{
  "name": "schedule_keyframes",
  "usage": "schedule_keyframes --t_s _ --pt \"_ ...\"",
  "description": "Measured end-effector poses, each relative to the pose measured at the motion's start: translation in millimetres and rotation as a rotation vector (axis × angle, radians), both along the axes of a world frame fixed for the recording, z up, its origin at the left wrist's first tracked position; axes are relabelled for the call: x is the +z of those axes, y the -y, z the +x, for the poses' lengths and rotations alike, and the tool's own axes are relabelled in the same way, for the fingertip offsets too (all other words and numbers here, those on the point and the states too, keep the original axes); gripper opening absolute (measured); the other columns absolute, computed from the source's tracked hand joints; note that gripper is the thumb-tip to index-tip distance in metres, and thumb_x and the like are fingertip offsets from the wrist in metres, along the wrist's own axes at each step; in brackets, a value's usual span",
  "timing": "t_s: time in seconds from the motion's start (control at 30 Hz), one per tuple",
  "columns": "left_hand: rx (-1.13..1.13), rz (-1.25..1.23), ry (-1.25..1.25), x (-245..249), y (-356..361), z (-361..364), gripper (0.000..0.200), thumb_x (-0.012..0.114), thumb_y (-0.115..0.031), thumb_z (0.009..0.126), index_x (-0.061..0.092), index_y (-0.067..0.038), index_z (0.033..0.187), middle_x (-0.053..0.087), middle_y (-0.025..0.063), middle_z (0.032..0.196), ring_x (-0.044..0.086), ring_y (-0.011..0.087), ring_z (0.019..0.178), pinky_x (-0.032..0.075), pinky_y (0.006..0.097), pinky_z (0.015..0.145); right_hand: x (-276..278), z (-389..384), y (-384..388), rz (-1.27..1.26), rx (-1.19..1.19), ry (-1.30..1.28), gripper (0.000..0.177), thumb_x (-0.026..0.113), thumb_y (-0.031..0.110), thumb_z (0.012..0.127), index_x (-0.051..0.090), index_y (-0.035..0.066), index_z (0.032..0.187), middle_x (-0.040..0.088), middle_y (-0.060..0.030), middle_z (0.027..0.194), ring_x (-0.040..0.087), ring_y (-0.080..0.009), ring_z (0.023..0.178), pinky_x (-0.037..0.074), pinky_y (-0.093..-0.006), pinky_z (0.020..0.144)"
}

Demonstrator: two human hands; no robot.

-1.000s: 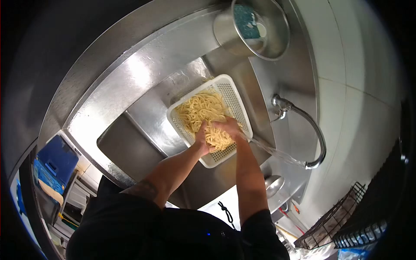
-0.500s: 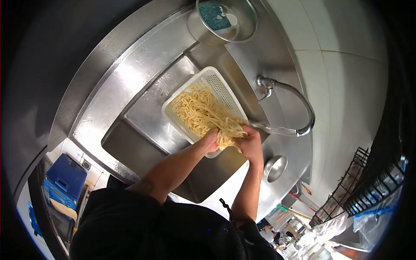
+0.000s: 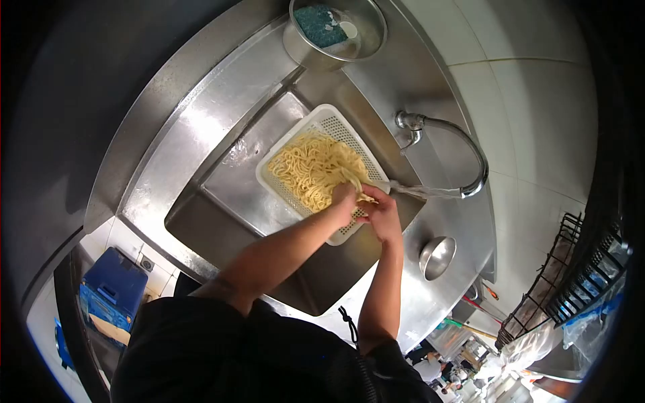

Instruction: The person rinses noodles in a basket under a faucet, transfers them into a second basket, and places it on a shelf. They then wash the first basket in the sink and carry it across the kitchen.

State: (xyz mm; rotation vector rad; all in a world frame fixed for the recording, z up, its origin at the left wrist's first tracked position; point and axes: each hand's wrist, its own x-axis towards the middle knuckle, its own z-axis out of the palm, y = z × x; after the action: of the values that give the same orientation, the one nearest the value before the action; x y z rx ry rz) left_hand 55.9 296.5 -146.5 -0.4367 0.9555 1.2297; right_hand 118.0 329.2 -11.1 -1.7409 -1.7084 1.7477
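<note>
Pale yellow noodles point(image 3: 309, 168) lie in a tangled heap in a white perforated plastic basket point(image 3: 267, 176), which stands tilted across a steel sink point(image 3: 232, 188). My left hand point(image 3: 345, 201) is closed at the heap's near edge, with strands rising from its fingers. Beside it, my right hand point(image 3: 381, 213) curls its fingers around some strands, its thumb held apart below. The two hands almost touch. Water from the curved faucet point(image 3: 478, 164) streams toward the basket's right corner, just above my right hand. Some of my left fingers are hidden.
A steel pot point(image 3: 312, 57) with a green scouring pad point(image 3: 320, 27) stands at the sink's far end. A small steel bowl point(image 3: 437, 258) sits on the right ledge. Black wire racks point(image 3: 571, 282) hang along the right wall. A blue box point(image 3: 114, 275) is at lower left.
The thick bundle of noodles held between my hands has mostly dropped back into the basket. My left hand has moved right, closer to my right hand. The view has shifted slightly.
</note>
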Motion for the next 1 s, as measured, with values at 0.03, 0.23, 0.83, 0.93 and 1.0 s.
schedule_keyframes --t_s 0.03,0.23,0.83,0.93,1.0 --pt "-0.101 -0.067 -0.137 6 -1 -13 0.032 0.051 -0.020 0.091 0.061 0.000 0.113 0.067 0.0136 0.104 0.064 0.0253 0.088 0.050 0.0405 0.072 -5 -2 -6 -0.136 -0.146 0.013 0.024 0.062 0.003 0.087 0.068 -0.001 0.109 0.069 -0.0075 0.095 0.064 -0.0157 0.088 0.050 -0.0300 0.080" --pt "-0.725 -0.270 -1.461 -38 27 -107 0.048 0.070 -0.034 0.083 0.062 -0.016 0.127 0.056 0.0158 0.135 0.052 0.0367 0.125 0.047 0.0498 0.096 -202 68 -25 0.163 -0.447 0.077 0.041 0.065 0.014 0.089 0.058 -0.007 0.124 0.067 -0.0077 0.099 0.061 -0.0146 0.079 0.049 -0.0252 0.069" --pt "-0.316 0.278 -0.727 -46 28 -39 0.047 0.076 -0.026 0.073 0.064 -0.004 0.112 0.070 0.0180 0.101 0.066 0.0360 0.098 0.051 0.0394 0.086 -159 26 8 -0.142 -0.545 -0.416 0.036 0.064 -0.005 0.084 0.059 0.001 0.120 0.066 -0.0091 0.115 0.067 -0.0205 0.099 0.055 -0.0330 0.084" --pt "-0.335 0.213 -0.903 -10 28 -39 0.045 0.075 -0.027 0.075 0.062 -0.004 0.111 0.070 0.0186 0.101 0.066 0.0399 0.097 0.051 0.0414 0.084 -121 15 7 -0.003 -0.505 -0.342 0.035 0.064 -0.007 0.081 0.062 -0.002 0.116 0.068 -0.0085 0.108 0.066 -0.0181 0.093 0.054 -0.0306 0.079" --pt "-0.388 0.117 -0.964 15 26 -38 0.043 0.074 -0.028 0.076 0.061 -0.004 0.110 0.070 0.0193 0.100 0.065 0.0412 0.097 0.052 0.0430 0.082 -93 8 3 0.080 -0.469 -0.268 0.032 0.064 -0.006 0.080 0.064 -0.003 0.112 0.069 -0.0078 0.104 0.066 -0.0168 0.090 0.053 -0.0293 0.077"
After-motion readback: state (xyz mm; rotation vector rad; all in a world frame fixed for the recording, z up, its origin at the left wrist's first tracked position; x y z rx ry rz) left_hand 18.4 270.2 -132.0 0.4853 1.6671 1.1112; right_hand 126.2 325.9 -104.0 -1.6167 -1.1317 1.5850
